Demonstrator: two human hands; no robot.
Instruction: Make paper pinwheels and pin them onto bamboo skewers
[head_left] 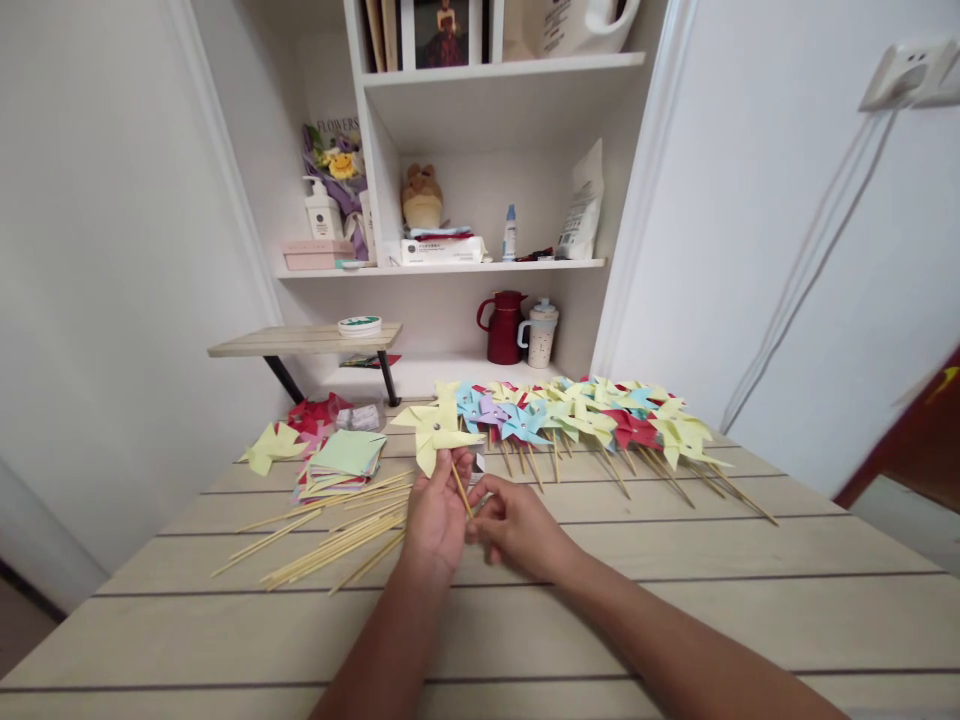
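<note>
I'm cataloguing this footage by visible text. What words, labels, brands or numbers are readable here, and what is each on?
"FLOWERS": printed on the wrapping of the bouquet on the left shelf.
Pump bottle label: too small to read.
White box on the middle shelf: print too blurred to read.
White bag beside it: print too small to read.
Yellow pinwheel held in both hands: no text visible.

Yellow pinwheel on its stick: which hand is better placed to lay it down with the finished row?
Probably the right hand: it pinches the lower end of the stick, and the finished row lies on its side. The left hand supports the yellow pinwheel, nearer the loose sticks.
</note>
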